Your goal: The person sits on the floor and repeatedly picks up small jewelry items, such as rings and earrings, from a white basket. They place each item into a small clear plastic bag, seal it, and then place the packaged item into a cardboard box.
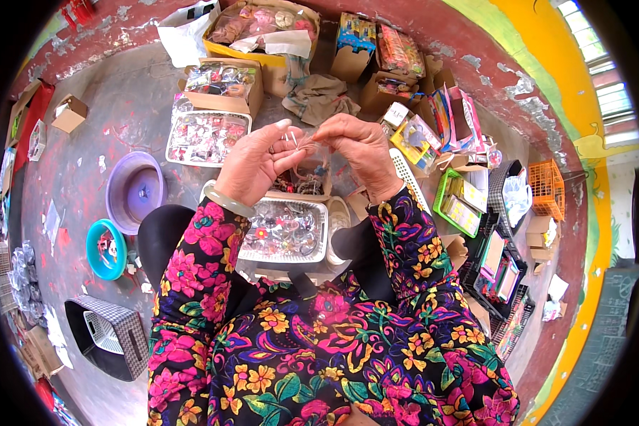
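Both hands are raised in front of me, their fingertips almost meeting. My left hand (257, 165), with a pale bangle (228, 200) at its wrist, is turned palm up with curled fingers. Small thin white pieces (291, 136) show between its thumb and fingers. My right hand (366, 153) has its back up and its thumb and fingers pinched together beside the left fingertips; what they pinch is too small to make out. Below the hands, a white basket (325, 234) holds several small packaged accessories. A cardboard box (291, 194) with dark items lies partly hidden behind the hands.
A white tray (170, 157) of packets and a cardboard box (257, 99) stand beyond my left hand. Purple (111, 206) and teal (91, 250) basins sit at left. To the right are a green basket (468, 231), black crates (495, 284) and an orange crate (547, 186).
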The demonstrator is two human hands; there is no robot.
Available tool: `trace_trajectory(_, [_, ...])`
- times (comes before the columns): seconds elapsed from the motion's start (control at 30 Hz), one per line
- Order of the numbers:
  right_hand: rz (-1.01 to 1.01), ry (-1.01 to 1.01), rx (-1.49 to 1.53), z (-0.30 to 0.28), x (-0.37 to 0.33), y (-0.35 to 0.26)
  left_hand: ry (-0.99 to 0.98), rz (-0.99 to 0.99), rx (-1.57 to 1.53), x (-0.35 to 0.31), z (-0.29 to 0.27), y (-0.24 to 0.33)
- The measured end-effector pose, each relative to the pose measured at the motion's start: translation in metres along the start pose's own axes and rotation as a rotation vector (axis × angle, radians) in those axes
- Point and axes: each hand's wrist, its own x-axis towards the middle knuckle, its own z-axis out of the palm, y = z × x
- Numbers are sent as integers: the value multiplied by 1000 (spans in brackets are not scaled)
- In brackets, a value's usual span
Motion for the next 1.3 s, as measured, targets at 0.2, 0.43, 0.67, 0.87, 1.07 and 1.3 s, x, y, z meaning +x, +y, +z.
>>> trace_trajectory(0.2, [19,-10,1,2,0,1,15,26,116,1,-4,-6])
trace_trajectory(0.43, [185,143,247,3,5,-7,82,152,221,0,-2,-6])
trace_trajectory(0.67, [264,37,250,5,3,12,103,226,374,1,5,-11])
trace_trajectory(0.87, [176,96,203,10,2,4,82,236,362,1,4,-13])
trace_trajectory(1.07, [96,122,176,7,2,2,32,242,286,-1,7,-11])
trace_trajectory(1.3, [107,173,163,3,1,4,22,239,275,-1,5,-13])
